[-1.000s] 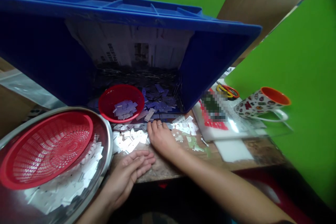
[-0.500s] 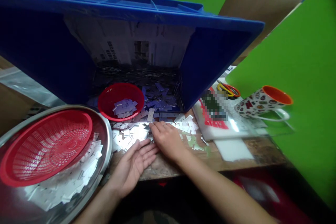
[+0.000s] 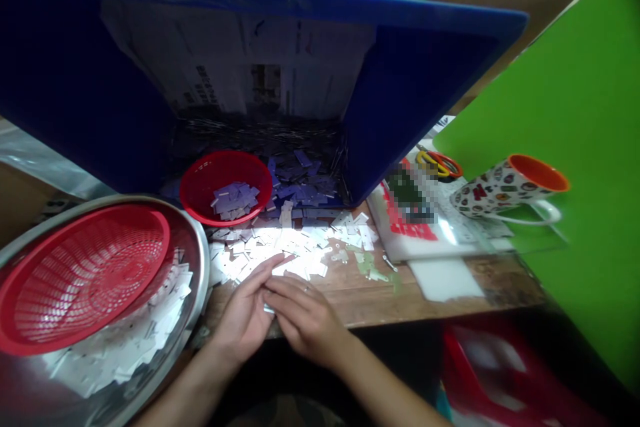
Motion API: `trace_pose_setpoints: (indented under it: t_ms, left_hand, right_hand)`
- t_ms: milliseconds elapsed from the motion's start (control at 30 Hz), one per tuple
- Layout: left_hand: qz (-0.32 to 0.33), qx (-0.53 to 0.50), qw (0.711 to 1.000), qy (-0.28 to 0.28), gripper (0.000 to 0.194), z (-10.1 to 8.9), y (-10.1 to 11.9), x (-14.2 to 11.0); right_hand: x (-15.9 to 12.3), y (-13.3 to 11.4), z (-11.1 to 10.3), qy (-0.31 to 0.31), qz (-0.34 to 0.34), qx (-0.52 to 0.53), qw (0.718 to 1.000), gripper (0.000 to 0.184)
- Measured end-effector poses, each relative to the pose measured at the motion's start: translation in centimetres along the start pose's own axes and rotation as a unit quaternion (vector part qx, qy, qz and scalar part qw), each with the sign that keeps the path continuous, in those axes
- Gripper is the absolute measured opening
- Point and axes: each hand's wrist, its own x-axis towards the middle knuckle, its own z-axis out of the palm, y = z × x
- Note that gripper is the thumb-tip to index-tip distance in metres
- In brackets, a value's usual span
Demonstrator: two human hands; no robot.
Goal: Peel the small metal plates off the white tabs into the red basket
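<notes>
My left hand (image 3: 247, 317) is cupped palm up at the front edge of the wooden bench. My right hand (image 3: 310, 313) lies over it, fingers curled across the left palm. Between them shows the pale edge of a small metal plate (image 3: 269, 309); anything else in the palms is hidden. Just beyond my fingers, many flat silvery metal plates (image 3: 300, 241) lie scattered under bright light. Behind these, a red bowl (image 3: 200, 183) holds more plates, standing at the mouth of a blue crate (image 3: 425, 80) on its side.
On the left, a large steel basin (image 3: 204, 247) holds a red strainer basket (image 3: 90, 280) and loose plates (image 3: 125, 340). To the right are a white board (image 3: 400, 253), scissors (image 3: 435, 163) and a patterned mug (image 3: 493, 190). A green wall (image 3: 575, 100) bounds the right side.
My right hand has drawn back from the loose plates toward me and now covers my left palm. The left hand has closed from flat to cupped. The camera view has shifted slightly.
</notes>
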Motion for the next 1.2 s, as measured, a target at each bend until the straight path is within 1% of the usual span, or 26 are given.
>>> trace_pose_setpoints:
  t_ms: [100, 167, 267, 333, 433, 533, 633, 700, 767, 867, 933, 1000, 1067, 1100, 1133, 1200]
  left_hand:
    - [0.021, 0.032, 0.999, -0.016, 0.027, -0.1, -0.1, -0.3]
    - [0.034, 0.05, 0.998, -0.023, 0.029, -0.2, -0.1, -0.5]
    - [0.052, 0.074, 0.996, -0.024, 0.034, -0.4, -0.1, -0.6]
    - [0.064, 0.1, 0.993, -0.026, 0.037, -0.4, -0.2, -0.6]
    - [0.063, 0.126, 0.989, -0.037, 0.04, -0.4, -0.3, -0.6]
    - [0.05, 0.134, 0.988, -0.053, 0.042, -0.3, -0.4, -0.8]
    - [0.038, 0.137, 0.988, -0.067, 0.044, -0.4, -0.3, -1.1]
    - [0.034, 0.135, 0.988, -0.071, 0.044, -0.4, -0.3, -1.2]
    - [0.031, 0.129, 0.989, -0.068, 0.042, -0.4, -0.2, -1.4]
    - [0.024, 0.124, 0.99, -0.058, 0.04, -0.4, -0.1, -1.5]
    - [0.024, 0.126, 0.99, -0.055, 0.04, -0.4, -0.1, -1.6]
    - [0.025, 0.13, 0.99, -0.053, 0.04, -0.4, -0.1, -1.6]
    - [0.024, 0.138, 0.989, -0.049, 0.041, -0.4, -0.1, -1.7]
    - [0.021, 0.142, 0.988, -0.048, 0.04, -0.4, 0.0, -1.7]
    - [0.017, 0.146, 0.988, -0.048, 0.04, -0.3, 0.0, -1.8]
    - [0.008, 0.15, 0.987, -0.052, 0.039, -0.3, 0.2, -1.9]
  right_hand:
    - [-0.6, 0.0, -0.6, 0.051, 0.022, 0.063, 0.996, 0.035]
    - [-0.9, 0.1, -1.2, 0.099, 0.054, 0.084, 0.99, 0.034]
    - [-1.4, 0.7, -2.1, 0.165, 0.136, 0.083, 0.973, 0.029]
    - [-1.6, 1.2, -2.4, 0.178, 0.192, 0.07, 0.962, 0.025]
    - [-1.7, 1.7, -2.4, 0.16, 0.242, 0.057, 0.955, 0.024]
    - [-1.4, 1.7, -2.4, 0.115, 0.249, 0.066, 0.959, 0.031]
    - [-1.0, 1.4, -2.4, 0.063, 0.245, 0.081, 0.964, 0.03]
    - [-0.9, 1.2, -2.5, 0.041, 0.233, 0.075, 0.969, 0.03]
    - [-0.8, 1.1, -2.7, 0.029, 0.206, 0.048, 0.977, 0.032]
    - [-0.9, 0.9, -3.0, 0.005, 0.156, -0.04, 0.987, 0.031]
    - [-0.9, 0.8, -3.1, -0.022, 0.133, -0.109, 0.985, 0.028]
    - [-0.9, 0.8, -3.1, -0.042, 0.124, -0.154, 0.979, 0.028]
    - [-1.0, 0.8, -2.9, -0.046, 0.128, -0.158, 0.978, 0.027]
    - [-1.0, 0.9, -2.8, -0.038, 0.138, -0.146, 0.979, 0.027]
    - [-1.0, 0.9, -2.8, -0.022, 0.157, -0.126, 0.979, 0.027]
    - [-0.9, 1.0, -2.8, 0.026, 0.233, -0.053, 0.971, 0.029]
